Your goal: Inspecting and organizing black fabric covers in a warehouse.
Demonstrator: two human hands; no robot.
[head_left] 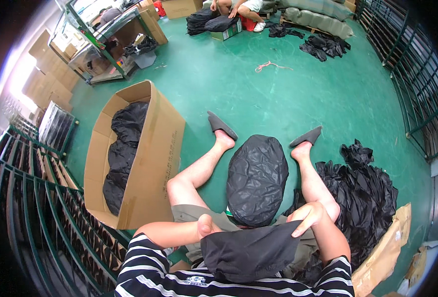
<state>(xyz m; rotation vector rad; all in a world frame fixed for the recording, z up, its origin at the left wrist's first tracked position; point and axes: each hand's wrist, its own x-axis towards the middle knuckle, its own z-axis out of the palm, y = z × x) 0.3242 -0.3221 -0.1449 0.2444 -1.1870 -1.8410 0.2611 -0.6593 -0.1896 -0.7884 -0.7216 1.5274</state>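
A: Black cloth [251, 253]: where?
B: Between left hand [207, 227] and right hand [308, 217], long axis running left to right.
A: Fingers?
B: Right ones pinch its upper right edge, nearly closed; left ones hidden, cannot tell the grip.
A: Black bundle [257, 180]?
B: Just beyond the cloth, long axis pointing away; neither hand clearly nearer.

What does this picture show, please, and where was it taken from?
There is no machine here: a seated person works bare-handed. A wide fisheye camera on the head looks down, so straight edges bend. The right hand holds a corner of a black cloth; the left hand is at its other side, grip hidden. Beyond it, a rounded black bundle is between the legs. On the green floor, an open cardboard box holding black material stands at left, a black heap at right.
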